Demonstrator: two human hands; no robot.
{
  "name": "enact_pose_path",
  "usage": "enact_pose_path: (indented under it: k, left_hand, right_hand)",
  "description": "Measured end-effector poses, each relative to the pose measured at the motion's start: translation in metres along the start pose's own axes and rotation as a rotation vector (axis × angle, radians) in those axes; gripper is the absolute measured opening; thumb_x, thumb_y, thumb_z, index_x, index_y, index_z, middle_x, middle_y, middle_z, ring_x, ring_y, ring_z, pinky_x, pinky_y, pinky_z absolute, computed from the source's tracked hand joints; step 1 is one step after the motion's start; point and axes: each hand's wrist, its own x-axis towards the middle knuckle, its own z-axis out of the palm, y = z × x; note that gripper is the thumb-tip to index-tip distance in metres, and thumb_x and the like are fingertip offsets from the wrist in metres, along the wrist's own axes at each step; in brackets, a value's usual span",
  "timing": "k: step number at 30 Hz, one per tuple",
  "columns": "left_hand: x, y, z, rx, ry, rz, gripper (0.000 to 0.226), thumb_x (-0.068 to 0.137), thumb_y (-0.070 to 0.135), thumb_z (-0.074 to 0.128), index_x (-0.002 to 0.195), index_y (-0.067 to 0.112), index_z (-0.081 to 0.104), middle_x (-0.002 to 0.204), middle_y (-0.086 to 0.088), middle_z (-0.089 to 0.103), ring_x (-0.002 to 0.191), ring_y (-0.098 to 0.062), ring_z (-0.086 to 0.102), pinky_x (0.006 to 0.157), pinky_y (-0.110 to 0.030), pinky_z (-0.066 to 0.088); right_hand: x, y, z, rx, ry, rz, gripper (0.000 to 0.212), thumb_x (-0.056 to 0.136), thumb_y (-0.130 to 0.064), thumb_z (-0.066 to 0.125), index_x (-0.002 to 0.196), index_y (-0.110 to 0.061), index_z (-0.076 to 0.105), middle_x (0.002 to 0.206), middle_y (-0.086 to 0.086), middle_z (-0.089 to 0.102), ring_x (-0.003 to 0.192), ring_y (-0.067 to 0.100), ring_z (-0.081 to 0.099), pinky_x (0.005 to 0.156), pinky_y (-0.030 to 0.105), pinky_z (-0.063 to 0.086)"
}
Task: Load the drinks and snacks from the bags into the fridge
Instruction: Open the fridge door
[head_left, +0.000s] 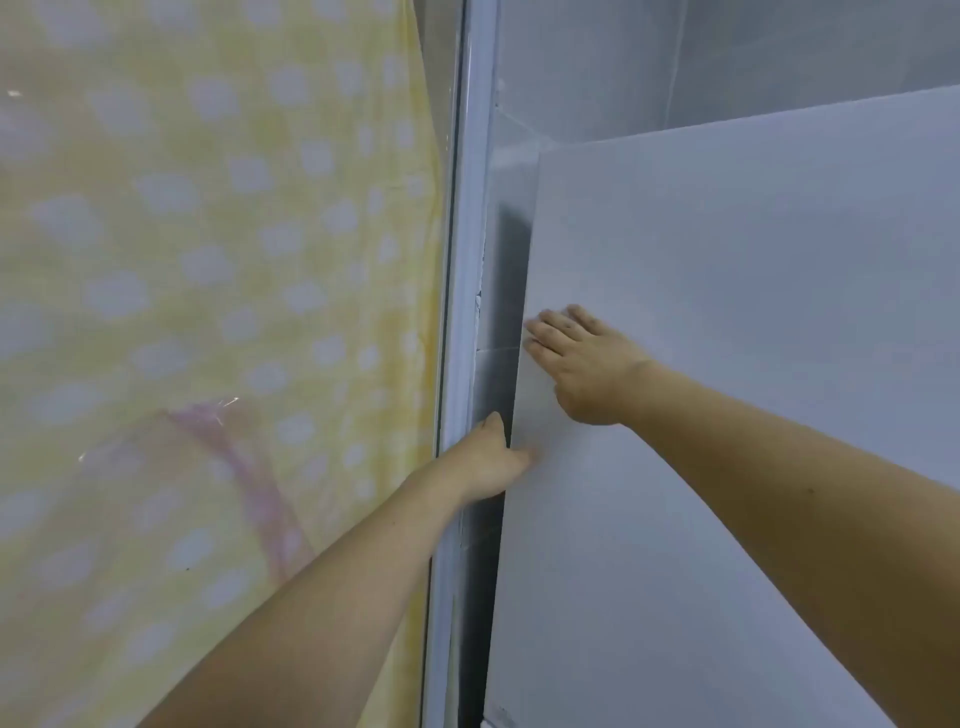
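Close view, slightly blurred; the fridge (727, 364) is filling the right half of the frame as a smooth, flat, pale grey-white door panel, cut off at the right and bottom edges, so its full outline is not showing. No bags, drinks or snacks are appearing anywhere in view. The left hand (485, 460) is reaching up from the lower centre to the door's left edge, thumb pointing up along the dark gap (498, 322) beside it; its fingers are curling round the edge and disappearing behind the panel, so how far they are wrapping cannot be told. The right hand (582, 364) is lying flat against the door face just above and right of the left one, fingers straight and slightly spread, pressing on the surface and gripping nothing. Both forearms are running off the bottom and right of the frame. Left of the gap a glossy white upright frame strip (462, 312) is standing, with a chipped spot midway. The left half is showing a yellow curtain (208, 260) with soft white dots, seemingly behind a shiny clear sheet catching glints.
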Motion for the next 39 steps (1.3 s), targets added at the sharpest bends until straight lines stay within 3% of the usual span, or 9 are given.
enact_pose_path:
  k: [3,7,9,11,17,26,30,39]
  left_hand:
    - [0.025,-0.013,0.005,-0.033,0.029,0.006,0.086,0.097,0.051,0.053,0.159,0.012,0.009,0.163,-0.004,0.023,0.146,-0.023,0.032,0.115,-0.032,0.032]
    - [0.048,-0.020,0.018,-0.168,0.038,0.083,0.070,0.096,0.052,0.054,0.152,0.021,0.026,0.146,0.002,0.049,0.126,-0.019,0.053,0.105,-0.037,0.047]
    - [0.054,-0.021,0.023,-0.298,0.090,0.122,0.065,0.096,0.051,0.054,0.150,0.023,0.031,0.140,0.005,0.054,0.122,-0.015,0.055,0.102,-0.035,0.048]
    - [0.056,-0.023,0.027,-0.404,0.119,0.127,0.059,0.096,0.050,0.056,0.146,0.024,0.038,0.135,0.008,0.058,0.118,-0.012,0.058,0.099,-0.033,0.050]
    - [0.060,-0.028,0.025,-0.480,0.144,0.060,0.053,0.089,0.052,0.067,0.126,0.016,0.057,0.114,0.003,0.069,0.100,-0.014,0.068,0.089,-0.034,0.057]
    - [0.059,-0.032,0.021,-0.440,0.113,0.034,0.058,0.085,0.057,0.070,0.123,0.015,0.056,0.112,0.003,0.069,0.100,-0.014,0.067,0.088,-0.032,0.056]
    - [0.050,-0.032,0.017,-0.450,0.120,0.022,0.057,0.086,0.054,0.070,0.122,0.013,0.054,0.110,0.001,0.066,0.096,-0.011,0.065,0.075,-0.023,0.051]
    - [0.018,-0.038,0.008,-0.434,0.154,0.019,0.060,0.081,0.058,0.073,0.121,0.016,0.056,0.112,0.002,0.069,0.098,-0.011,0.068,0.078,-0.024,0.055]
  right_hand:
    - [0.025,0.005,0.008,-0.080,0.055,-0.051,0.058,0.101,-0.024,0.022,0.157,-0.015,0.010,0.165,0.008,-0.003,0.151,0.026,-0.012,0.120,0.045,-0.014]
    - [0.048,0.003,0.018,-0.148,0.092,-0.107,0.053,0.100,-0.026,0.021,0.151,-0.018,0.033,0.161,0.010,0.022,0.151,0.030,-0.001,0.116,0.049,-0.019]
    - [0.053,0.001,0.024,-0.176,0.213,-0.125,0.055,0.092,-0.023,0.023,0.127,-0.015,0.064,0.136,0.013,0.055,0.144,0.035,0.030,0.120,0.055,-0.001]
    - [0.053,-0.001,0.029,-0.192,0.309,-0.139,0.053,0.082,-0.021,0.026,0.092,-0.009,0.076,0.100,0.013,0.067,0.121,0.036,0.054,0.117,0.059,0.020]
    - [0.053,-0.004,0.036,-0.098,0.450,-0.122,0.046,0.078,-0.018,0.028,0.075,-0.004,0.071,0.081,0.013,0.063,0.104,0.036,0.059,0.113,0.060,0.030]
    - [0.053,-0.007,0.039,-0.027,0.530,-0.117,0.046,0.081,-0.018,0.029,0.075,0.000,0.071,0.082,0.015,0.065,0.104,0.037,0.060,0.109,0.061,0.035]
    - [0.054,-0.011,0.040,0.082,0.515,-0.135,0.051,0.078,-0.023,0.026,0.077,0.004,0.069,0.088,0.021,0.069,0.102,0.042,0.060,0.105,0.066,0.028]
    - [0.034,-0.025,0.015,-0.007,0.663,-0.132,0.044,0.088,-0.022,0.031,0.088,0.001,0.069,0.095,0.017,0.063,0.115,0.037,0.053,0.116,0.057,0.026]
